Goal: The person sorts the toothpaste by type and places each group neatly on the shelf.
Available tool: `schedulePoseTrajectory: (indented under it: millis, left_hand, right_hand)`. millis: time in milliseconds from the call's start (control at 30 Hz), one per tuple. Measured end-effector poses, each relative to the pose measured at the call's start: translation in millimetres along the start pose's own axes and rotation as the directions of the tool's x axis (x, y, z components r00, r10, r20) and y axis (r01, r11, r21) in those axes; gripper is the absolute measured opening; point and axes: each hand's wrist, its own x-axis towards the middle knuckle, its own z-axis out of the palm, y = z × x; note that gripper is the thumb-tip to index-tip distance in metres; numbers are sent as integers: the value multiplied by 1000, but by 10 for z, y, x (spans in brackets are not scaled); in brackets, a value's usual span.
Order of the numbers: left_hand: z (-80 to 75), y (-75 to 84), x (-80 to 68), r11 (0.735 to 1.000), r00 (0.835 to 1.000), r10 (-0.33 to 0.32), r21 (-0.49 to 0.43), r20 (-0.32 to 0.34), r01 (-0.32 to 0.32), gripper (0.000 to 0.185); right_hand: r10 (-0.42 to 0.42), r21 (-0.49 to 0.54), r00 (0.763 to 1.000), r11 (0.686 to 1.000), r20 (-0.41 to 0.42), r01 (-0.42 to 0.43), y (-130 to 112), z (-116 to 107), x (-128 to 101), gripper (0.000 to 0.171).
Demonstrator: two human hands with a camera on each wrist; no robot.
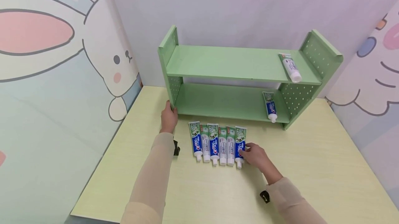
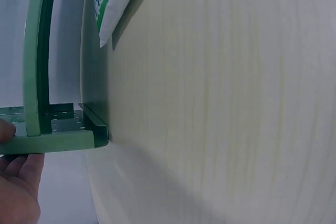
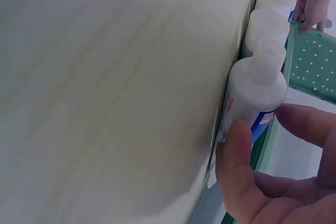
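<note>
- Right hand (image 1: pixel 254 157), lower centre of frame: thumb and fingers pinch the rightmost blue-and-green toothpaste tube (image 1: pixel 240 144) near its white cap; the tube lies flat on the pale yellow wooden bench (image 1: pixel 311 168), last in a row of six.
- Left hand (image 1: pixel 169 118), centre left: fingers grip the green two-tier metal shelf (image 1: pixel 230 63) at its lower left corner.
- Advice: a firm pinch behind the cap, lifting straight up, should spare the neighbouring tubes.

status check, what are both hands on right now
Left hand grips the green shelf at its left front corner. Right hand pinches the rightmost toothpaste tube of the table row. Nothing in the way.
</note>
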Motion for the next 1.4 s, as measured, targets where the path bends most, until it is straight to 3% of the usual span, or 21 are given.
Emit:
schedulePoseTrajectory:
  millis: [333, 1000, 1400]
  left_hand:
    - [-5, 3, -3, 1000, 1000, -11, -15, 13, 11, 37]
    - [6, -4, 1, 1000, 1000, -5, -18, 15, 5, 37]
    - [-6, 17, -11, 1000, 1000, -8, -7, 20, 8, 37]
  right_hand:
    - [23, -4, 998, 1000, 51, -23, -12, 16, 37, 62]
    - [29, 174, 995, 984, 90, -45, 23, 34, 84, 60]
    - [47, 195, 991, 978, 127, -71, 27, -48, 79, 63]
